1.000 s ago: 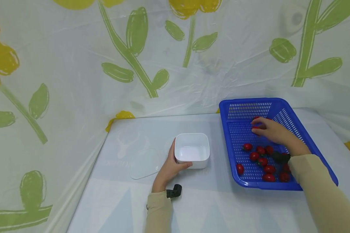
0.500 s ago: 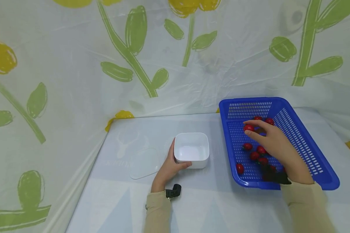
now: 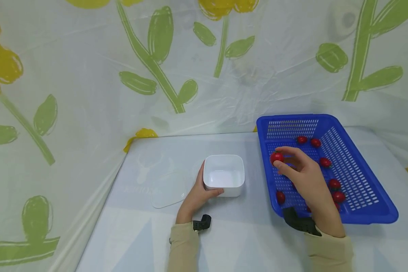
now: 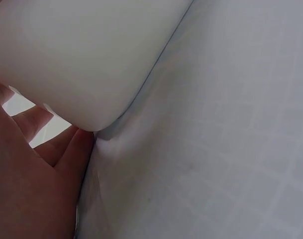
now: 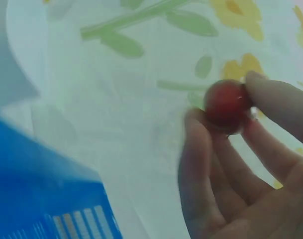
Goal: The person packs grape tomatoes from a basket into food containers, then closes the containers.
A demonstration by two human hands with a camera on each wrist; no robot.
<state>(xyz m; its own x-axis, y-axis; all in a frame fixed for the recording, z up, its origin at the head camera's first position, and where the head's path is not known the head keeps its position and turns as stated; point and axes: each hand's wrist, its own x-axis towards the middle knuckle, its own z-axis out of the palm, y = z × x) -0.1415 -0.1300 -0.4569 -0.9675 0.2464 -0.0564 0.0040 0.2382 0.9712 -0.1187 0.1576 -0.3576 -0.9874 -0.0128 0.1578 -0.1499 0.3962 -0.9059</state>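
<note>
My right hand [image 3: 302,173] pinches a red cherry tomato [image 3: 277,157] between thumb and fingertips, above the left side of the blue basket [image 3: 367,177]. In the right wrist view the tomato [image 5: 226,107] is round and glossy, with the hand [image 5: 246,199] below it. More cherry tomatoes [image 3: 325,162] lie in the basket, some hidden beneath the hand and wrist. On the table my left hand [image 3: 198,194] grips a square white container [image 3: 223,175] at its left and front, thumb along the front wall. Close by in the left wrist view are the container's wall [image 4: 91,55] and the fingers [image 4: 66,149].
A clear, flat lid [image 3: 168,190] lies on the white-covered table [image 3: 224,234], left of the container. Behind the table hangs a white sheet [image 3: 98,94] printed with flowers. The basket's raised left rim [image 3: 263,162] stands between the tomatoes and the container.
My right hand has lifted the cherry tomato from the back of the basket and moved it left and nearer to me. The left hand and container have stayed put.
</note>
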